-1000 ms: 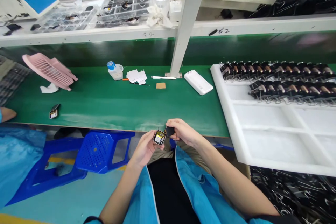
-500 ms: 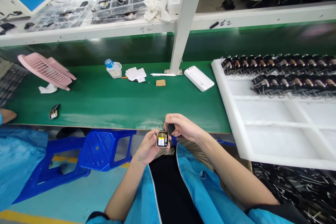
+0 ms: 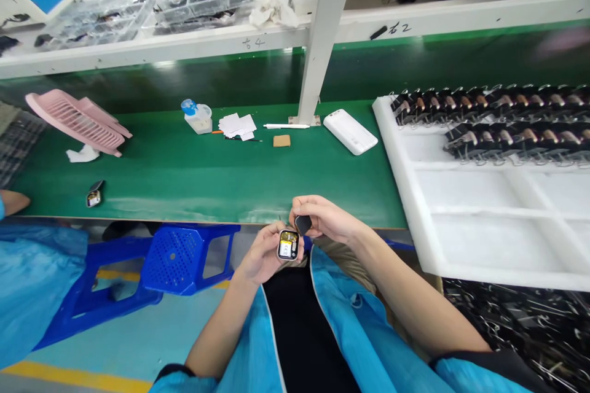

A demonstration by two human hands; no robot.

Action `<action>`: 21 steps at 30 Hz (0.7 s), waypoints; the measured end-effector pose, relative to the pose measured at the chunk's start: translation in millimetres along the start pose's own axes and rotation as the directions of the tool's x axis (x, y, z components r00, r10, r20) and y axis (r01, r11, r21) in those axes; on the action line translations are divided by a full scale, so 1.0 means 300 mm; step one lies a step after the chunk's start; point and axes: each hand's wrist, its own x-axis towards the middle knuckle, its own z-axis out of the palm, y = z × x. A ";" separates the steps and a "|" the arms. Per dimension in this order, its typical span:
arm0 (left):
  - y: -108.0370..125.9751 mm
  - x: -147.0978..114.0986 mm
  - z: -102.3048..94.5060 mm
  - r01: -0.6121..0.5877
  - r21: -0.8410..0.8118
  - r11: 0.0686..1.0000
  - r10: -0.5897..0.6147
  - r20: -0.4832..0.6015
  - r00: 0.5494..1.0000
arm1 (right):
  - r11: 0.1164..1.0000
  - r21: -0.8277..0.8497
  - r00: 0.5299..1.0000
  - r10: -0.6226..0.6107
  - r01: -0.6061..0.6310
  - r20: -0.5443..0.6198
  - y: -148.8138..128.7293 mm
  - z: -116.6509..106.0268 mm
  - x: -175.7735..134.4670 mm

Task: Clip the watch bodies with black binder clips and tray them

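Just off the bench's near edge, my left hand (image 3: 262,256) is closed around an opened smartwatch case (image 3: 288,245), its inside facing up with a yellow and white battery and small parts showing. Between the fingers of my right hand (image 3: 325,218) is the dark watch screen (image 3: 303,224), tilted beside the case's upper right edge. Whether a cable joins the two is too small to tell. Another opened watch (image 3: 93,196) lies on the green bench at the left, its dark screen raised next to it.
On the green bench (image 3: 207,178) are a pink basket (image 3: 76,123), a dispenser bottle (image 3: 198,116), white papers (image 3: 237,126), a white pen (image 3: 286,126), a tan block (image 3: 281,141) and a white power bank (image 3: 350,132). A white foam tray (image 3: 410,215) holds rows of clipped pieces. Blue stool (image 3: 170,260) below; co-worker's arm (image 3: 13,203) left.
The view has shifted slightly. Both hands still hold the watch case and the screen close together, and the screen has turned a little in my right fingers.
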 end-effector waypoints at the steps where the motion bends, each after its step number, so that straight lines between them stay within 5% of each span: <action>1: 0.000 -0.001 0.001 0.004 -0.004 1.000 -0.004 0.002 1.000 | 1.000 0.012 1.000 0.004 -0.004 0.019 0.002 -0.005 -0.001; 10: 0.010 -0.018 0.024 -0.051 0.083 0.995 0.055 -0.042 0.998 | 0.992 -0.111 0.967 -0.034 0.064 0.253 -0.033 -0.090 -0.088; 21: -0.004 -0.036 -0.005 -0.308 0.500 0.809 0.331 0.046 0.943 | 0.879 -0.474 0.969 0.062 0.061 0.239 -0.109 -0.080 -0.181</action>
